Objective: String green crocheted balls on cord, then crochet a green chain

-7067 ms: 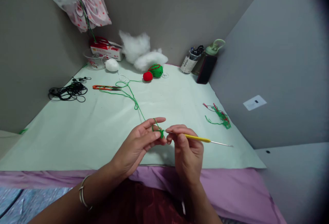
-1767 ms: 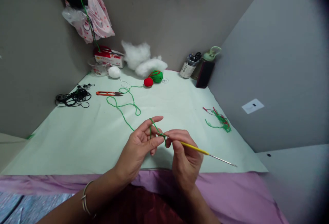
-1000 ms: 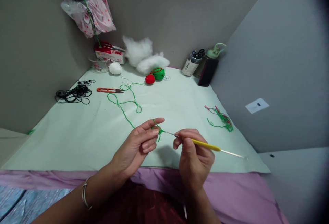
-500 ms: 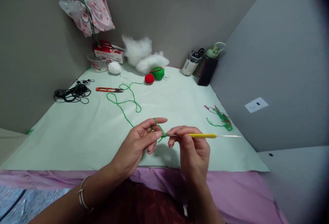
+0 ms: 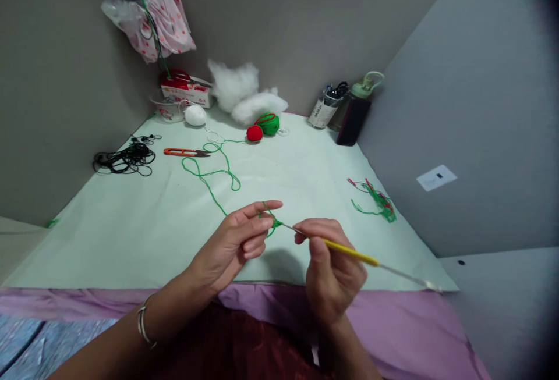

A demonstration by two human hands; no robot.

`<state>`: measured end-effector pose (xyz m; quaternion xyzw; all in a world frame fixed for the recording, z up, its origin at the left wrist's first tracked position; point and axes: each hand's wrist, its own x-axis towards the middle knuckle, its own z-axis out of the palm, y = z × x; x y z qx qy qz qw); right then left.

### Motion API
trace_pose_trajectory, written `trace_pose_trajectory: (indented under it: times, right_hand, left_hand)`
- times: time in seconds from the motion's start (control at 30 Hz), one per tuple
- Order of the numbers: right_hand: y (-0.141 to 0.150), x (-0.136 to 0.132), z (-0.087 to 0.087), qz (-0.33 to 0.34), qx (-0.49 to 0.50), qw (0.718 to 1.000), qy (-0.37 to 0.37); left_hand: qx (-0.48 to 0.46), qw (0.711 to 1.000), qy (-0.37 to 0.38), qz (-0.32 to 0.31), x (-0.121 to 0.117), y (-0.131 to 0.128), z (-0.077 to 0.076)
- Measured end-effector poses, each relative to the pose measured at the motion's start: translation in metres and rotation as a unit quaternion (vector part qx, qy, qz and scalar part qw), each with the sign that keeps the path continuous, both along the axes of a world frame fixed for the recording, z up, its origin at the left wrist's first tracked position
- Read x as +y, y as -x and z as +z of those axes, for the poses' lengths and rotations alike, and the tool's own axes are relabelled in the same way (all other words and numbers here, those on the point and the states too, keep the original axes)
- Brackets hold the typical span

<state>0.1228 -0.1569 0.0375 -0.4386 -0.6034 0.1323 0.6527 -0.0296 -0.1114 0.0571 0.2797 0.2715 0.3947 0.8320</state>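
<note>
My left hand [image 5: 236, 240] pinches a small piece of green crochet work [image 5: 276, 225] between thumb and fingers. Green yarn [image 5: 212, 196] loops over its raised index finger and trails back across the table. In my right hand [image 5: 332, 269] is a crochet hook [image 5: 349, 252] with a yellow grip, gripped like a pen. The hook's thin metal tip meets the green work, while its back end slants down to the right. Whether a loop sits on the tip is too small to tell.
Orange thread snips [image 5: 187, 152] and tangled black cord [image 5: 126, 157] lie to the left. At the back are a green yarn ball [image 5: 268, 124], a red ball [image 5: 254, 133], white stuffing [image 5: 238, 89] and a bottle [image 5: 361, 86]. Yarn scraps [image 5: 379, 202] lie at right.
The hook has tilted from nearly level, its back end swinging down and its tip rising slightly. My right hand has shifted a little right, away from the left fingers.
</note>
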Motion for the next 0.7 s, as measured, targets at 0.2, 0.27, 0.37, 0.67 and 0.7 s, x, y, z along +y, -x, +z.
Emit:
trace_pose_trajectory:
  times: [0.2, 0.27, 0.37, 0.67, 0.7]
  right_hand:
    - [0.004, 0.004, 0.004, 0.062, 0.054, 0.996, 0.044]
    - [0.005, 0.002, -0.002, 0.029, -0.010, 0.999, 0.027]
    - [0.004, 0.000, -0.009, -0.032, -0.138, 0.990, -0.026]
    - [0.003, 0.003, 0.006, 0.046, 0.110, 0.992, 0.046]
    - [0.003, 0.004, 0.005, 0.067, 0.116, 0.990, 0.054]
  left_hand:
    - [0.044, 0.996, -0.071, 0.024, -0.008, -0.006, 0.001]
    - [0.058, 0.994, -0.078, 0.039, -0.009, -0.009, -0.001]
    - [0.040, 0.998, -0.039, 0.041, -0.007, -0.009, -0.005]
    - [0.001, 0.998, -0.009, 0.058, -0.002, -0.004, -0.001]
    - [0.018, 0.997, -0.030, 0.066, -0.003, -0.006, -0.001]
